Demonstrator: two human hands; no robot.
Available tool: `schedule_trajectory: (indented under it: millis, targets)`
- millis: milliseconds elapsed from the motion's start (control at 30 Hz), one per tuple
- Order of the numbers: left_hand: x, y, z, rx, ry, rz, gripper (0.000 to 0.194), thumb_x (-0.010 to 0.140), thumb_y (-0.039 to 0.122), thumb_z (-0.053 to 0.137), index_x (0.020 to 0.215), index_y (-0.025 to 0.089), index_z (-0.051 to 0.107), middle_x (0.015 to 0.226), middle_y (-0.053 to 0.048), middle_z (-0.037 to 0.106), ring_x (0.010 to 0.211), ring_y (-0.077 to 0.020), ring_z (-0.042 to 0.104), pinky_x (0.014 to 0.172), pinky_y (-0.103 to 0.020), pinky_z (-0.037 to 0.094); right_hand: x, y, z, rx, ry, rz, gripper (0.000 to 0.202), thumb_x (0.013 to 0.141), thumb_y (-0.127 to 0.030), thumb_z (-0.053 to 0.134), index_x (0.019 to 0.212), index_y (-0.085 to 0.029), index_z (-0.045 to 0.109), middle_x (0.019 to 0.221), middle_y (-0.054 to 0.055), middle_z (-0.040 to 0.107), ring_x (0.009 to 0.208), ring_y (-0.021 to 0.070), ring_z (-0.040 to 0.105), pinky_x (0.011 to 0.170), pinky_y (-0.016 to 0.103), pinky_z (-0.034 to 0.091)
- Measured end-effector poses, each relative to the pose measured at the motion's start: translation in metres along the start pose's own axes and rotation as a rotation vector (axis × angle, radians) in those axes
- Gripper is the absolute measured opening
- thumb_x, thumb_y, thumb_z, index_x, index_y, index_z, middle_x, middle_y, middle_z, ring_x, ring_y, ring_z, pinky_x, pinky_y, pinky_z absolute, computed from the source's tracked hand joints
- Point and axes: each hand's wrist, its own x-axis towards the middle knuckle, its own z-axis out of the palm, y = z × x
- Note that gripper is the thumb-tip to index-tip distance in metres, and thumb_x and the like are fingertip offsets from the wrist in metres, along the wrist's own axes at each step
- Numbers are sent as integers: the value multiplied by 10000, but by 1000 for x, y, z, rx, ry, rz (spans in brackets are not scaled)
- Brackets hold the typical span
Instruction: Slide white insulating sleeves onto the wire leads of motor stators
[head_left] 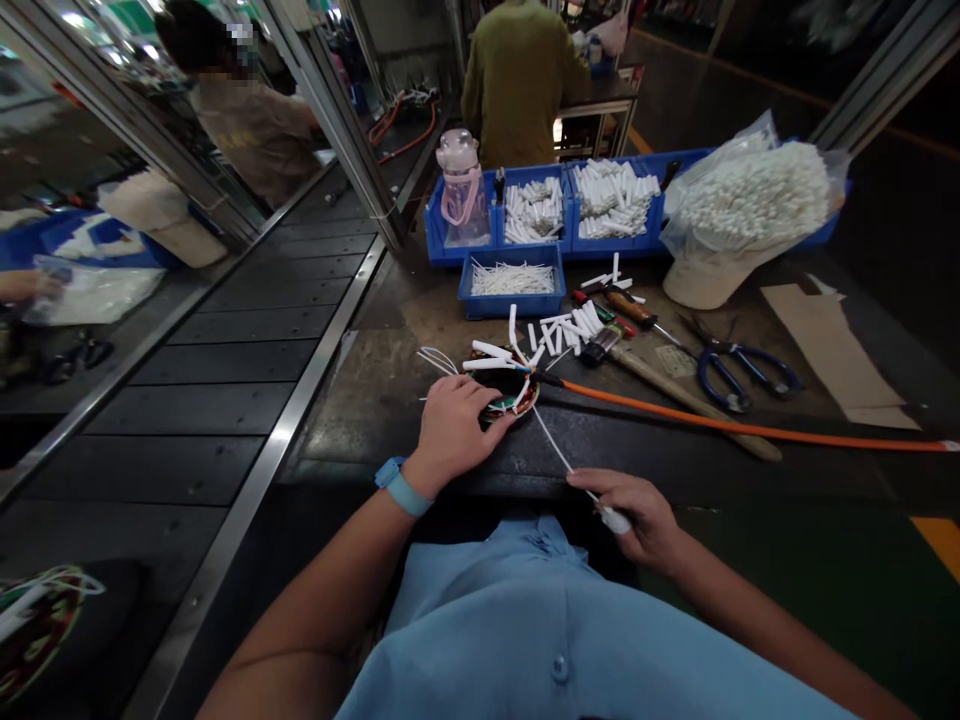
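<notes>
On the dark bench lies a round copper-wound part (529, 402) with white sleeves and thin white wires standing out of it. My left hand (457, 425), a blue band on its wrist, grips the near left edge of this part. A thin white cord (553, 440) runs from the part down to my right hand (630, 510), whose fingers are closed on it and on a small white piece (615, 519). An orange cable (712, 412) with a black end reaches the part from the right.
Behind are blue bins (517, 307) of white tubes, a pink bottle (461, 190) and a bagged bucket (697, 280). Loose tubes, a brush (675, 390) and blue-handled pliers (724, 375) lie right. A slatted conveyor (202, 400) runs left. Two people are beyond.
</notes>
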Motion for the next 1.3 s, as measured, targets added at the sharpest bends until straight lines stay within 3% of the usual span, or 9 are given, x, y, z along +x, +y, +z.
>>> schedule_trajectory:
  millis: [1300]
  targets:
    - [1,-1,0,-31,12,15,262,782,396,559,921,190,644,884,-64,642,946,-233,527,897,-416,375,-7,-2,-1,-59,5,37,128,853,-142,388,924,-220,461,1061,113,639,1009,197,599,789,366,534]
